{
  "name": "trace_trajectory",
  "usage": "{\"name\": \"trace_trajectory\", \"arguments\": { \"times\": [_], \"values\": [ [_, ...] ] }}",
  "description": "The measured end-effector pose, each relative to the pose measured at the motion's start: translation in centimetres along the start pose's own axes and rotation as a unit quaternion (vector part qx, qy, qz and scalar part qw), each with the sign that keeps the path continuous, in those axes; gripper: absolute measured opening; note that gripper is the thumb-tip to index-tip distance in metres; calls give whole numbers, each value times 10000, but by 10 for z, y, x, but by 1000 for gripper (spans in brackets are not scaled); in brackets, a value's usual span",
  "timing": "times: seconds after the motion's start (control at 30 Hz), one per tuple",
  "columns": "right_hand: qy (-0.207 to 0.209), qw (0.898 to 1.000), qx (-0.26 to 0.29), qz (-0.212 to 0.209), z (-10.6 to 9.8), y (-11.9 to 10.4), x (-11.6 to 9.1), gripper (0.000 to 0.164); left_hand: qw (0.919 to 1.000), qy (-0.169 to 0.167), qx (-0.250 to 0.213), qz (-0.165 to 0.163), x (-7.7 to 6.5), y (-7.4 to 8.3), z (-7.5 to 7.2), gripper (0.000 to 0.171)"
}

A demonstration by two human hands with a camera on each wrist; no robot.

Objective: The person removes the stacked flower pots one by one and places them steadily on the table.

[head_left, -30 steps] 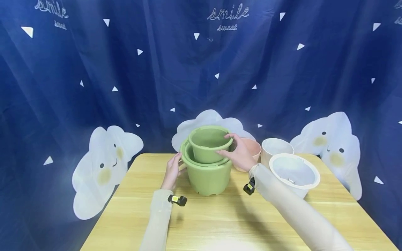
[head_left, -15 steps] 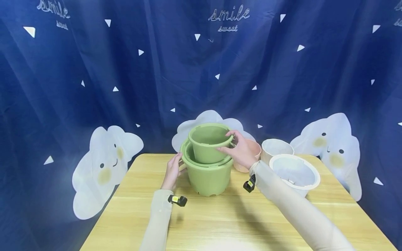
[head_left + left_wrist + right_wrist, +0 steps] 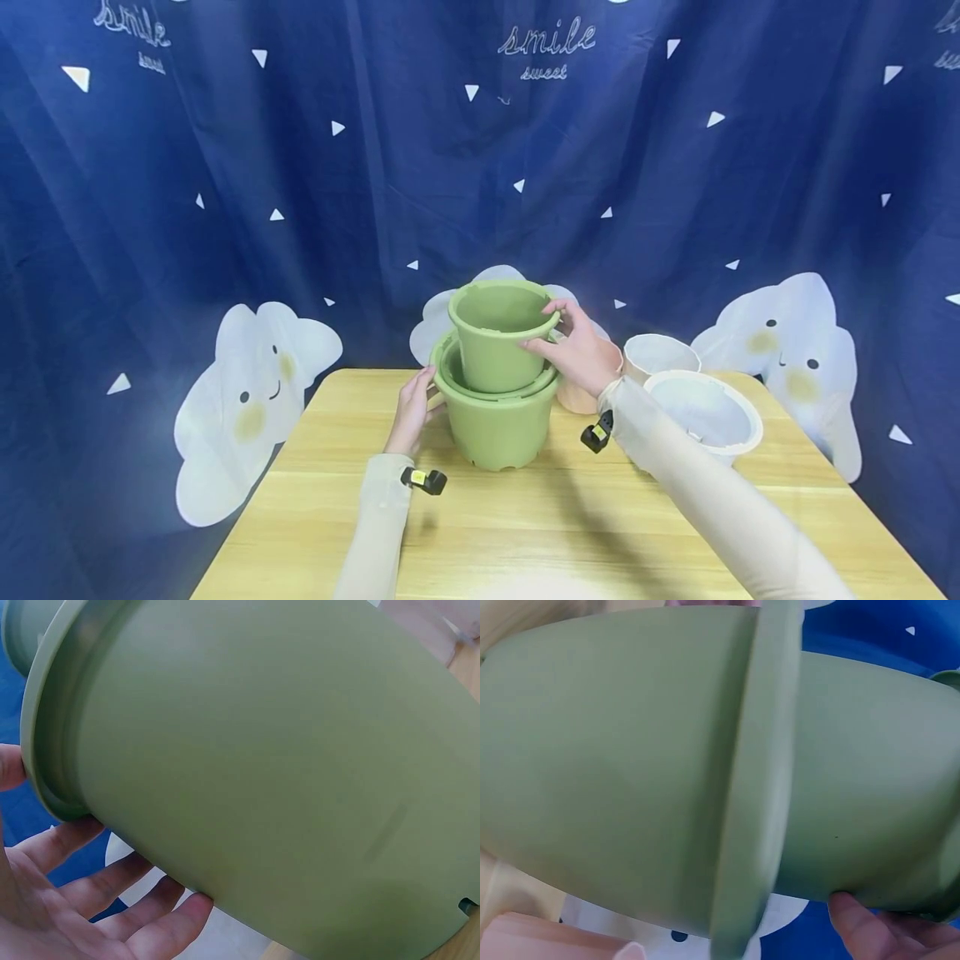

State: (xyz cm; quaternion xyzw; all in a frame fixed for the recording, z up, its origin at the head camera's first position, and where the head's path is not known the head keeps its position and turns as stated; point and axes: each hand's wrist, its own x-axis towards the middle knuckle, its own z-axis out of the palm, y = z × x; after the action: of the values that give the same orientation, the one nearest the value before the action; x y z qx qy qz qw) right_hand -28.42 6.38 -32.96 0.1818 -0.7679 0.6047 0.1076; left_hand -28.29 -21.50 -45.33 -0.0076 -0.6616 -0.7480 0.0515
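A large green flower pot (image 3: 498,429) stands on the wooden table with another green pot's rim (image 3: 452,367) nested inside it. My left hand (image 3: 411,410) holds the large pot's left side. In the left wrist view its fingers (image 3: 101,889) spread along the wall below the rim. My right hand (image 3: 577,346) grips the rim of a smaller green pot (image 3: 495,358), fingertips over the edge and thumb against the outer wall. That pot is upright, its base hidden down inside the nested pots. In the right wrist view, its wall (image 3: 870,787) rises beyond the large rim.
Behind my right hand stands a pink pot (image 3: 577,398), partly hidden. To its right are a white pot (image 3: 660,354) and a wide-rimmed white pot (image 3: 742,442), close to my right forearm. A blue curtain (image 3: 375,167) hangs behind the wooden table (image 3: 480,542).
My right hand has raised the smaller green pot, so more of its wall shows above the nested pots. My left hand stays at the large pot's side.
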Motion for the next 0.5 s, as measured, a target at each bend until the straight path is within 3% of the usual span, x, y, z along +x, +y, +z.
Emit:
{"name": "trace_trajectory", "arguments": {
  "times": [0.5],
  "values": [
    [407,9985,7,-362,-10,-26,1,58,10000,11,56,8,0,0,0,55]
  ]
}}
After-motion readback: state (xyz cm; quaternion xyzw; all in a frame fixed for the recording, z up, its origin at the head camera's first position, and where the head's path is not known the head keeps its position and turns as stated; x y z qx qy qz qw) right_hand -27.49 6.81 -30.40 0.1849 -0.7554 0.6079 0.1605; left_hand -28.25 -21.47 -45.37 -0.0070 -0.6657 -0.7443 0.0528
